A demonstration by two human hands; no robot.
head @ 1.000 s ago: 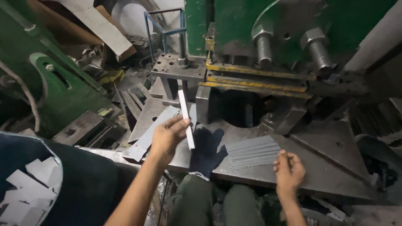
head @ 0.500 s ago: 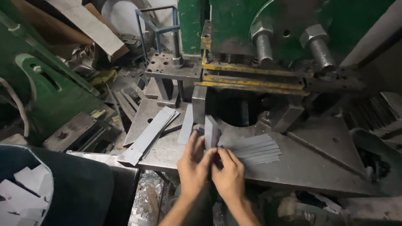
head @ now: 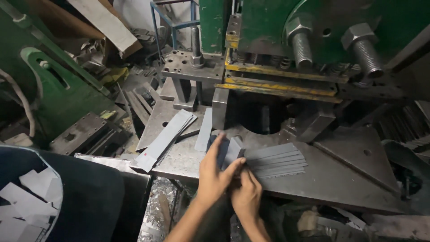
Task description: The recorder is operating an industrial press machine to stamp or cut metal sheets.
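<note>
A small bundle of grey flat metal strips (head: 230, 152) is gripped by both hands now, left hand (head: 214, 172) and right hand (head: 245, 193), on the steel press table (head: 331, 175); a second ago only the left was holding one, raised higher.

- A single view, worn on the person's head, looks steeply down and forward at the steel bench (head: 340, 179).
- It sits close: both forearms enter from 6 o'clock, hands near the frame's middle.
- The green press (head: 286, 27) fills 12 to 2 o'clock; a dark bin (head: 85, 197) lies at 8 o'clock.
</note>
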